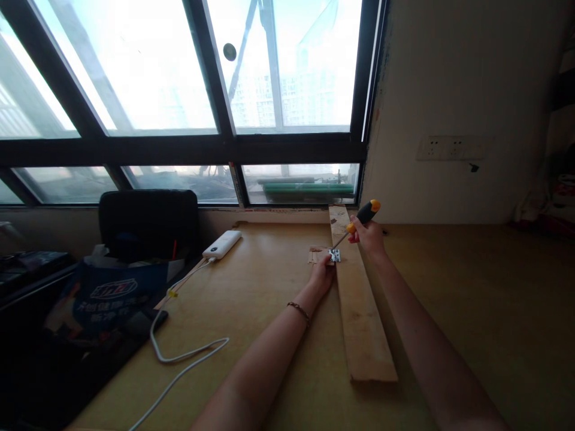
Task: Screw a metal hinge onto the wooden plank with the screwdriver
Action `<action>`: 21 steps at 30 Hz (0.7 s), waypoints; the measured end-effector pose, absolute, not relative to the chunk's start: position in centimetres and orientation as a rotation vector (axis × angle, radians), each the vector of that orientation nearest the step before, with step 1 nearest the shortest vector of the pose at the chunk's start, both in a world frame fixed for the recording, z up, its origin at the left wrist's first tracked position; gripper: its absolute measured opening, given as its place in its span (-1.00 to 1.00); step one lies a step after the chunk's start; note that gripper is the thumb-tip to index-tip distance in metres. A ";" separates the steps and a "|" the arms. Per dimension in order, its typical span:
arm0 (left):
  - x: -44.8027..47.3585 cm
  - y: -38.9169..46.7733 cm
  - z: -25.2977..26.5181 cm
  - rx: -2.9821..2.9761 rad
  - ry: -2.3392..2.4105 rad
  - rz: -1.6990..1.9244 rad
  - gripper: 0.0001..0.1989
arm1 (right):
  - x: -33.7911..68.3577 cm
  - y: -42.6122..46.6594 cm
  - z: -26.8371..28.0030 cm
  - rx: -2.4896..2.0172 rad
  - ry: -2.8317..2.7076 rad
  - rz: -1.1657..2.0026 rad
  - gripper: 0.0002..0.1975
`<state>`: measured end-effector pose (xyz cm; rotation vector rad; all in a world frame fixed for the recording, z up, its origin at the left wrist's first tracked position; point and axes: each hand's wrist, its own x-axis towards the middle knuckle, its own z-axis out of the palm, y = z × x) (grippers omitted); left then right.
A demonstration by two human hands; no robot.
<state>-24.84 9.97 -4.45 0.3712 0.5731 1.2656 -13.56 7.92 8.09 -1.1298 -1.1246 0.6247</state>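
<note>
Close against the left fingers (325,260) lies the metal hinge (336,255).

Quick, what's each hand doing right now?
Left hand: at the metal hinge; can't tell if its grip is closed.
Right hand: closed, holding the yellow-and-black screwdriver.

Partly hidden by the left hand (321,273): small wooden block (317,252) and metal hinge (336,255). Too small to resolve: tip of the screwdriver (367,213). Cut off at lower edge: white cable (169,361).

black chair (148,215) by the window (157,72)
</note>
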 end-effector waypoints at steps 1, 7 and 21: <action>-24.9 9.9 -4.4 0.373 0.570 1.264 -0.89 | -13.6 7.9 8.1 -1.134 -1.127 0.621 -0.57; -24.9 9.8 -4.3 0.376 0.575 1.256 -0.86 | -13.5 7.8 8.0 -1.139 -1.132 0.601 -0.57; -24.9 10.2 -4.9 0.404 0.601 1.283 -0.85 | -13.8 7.2 9.2 -1.298 -1.394 0.401 -0.66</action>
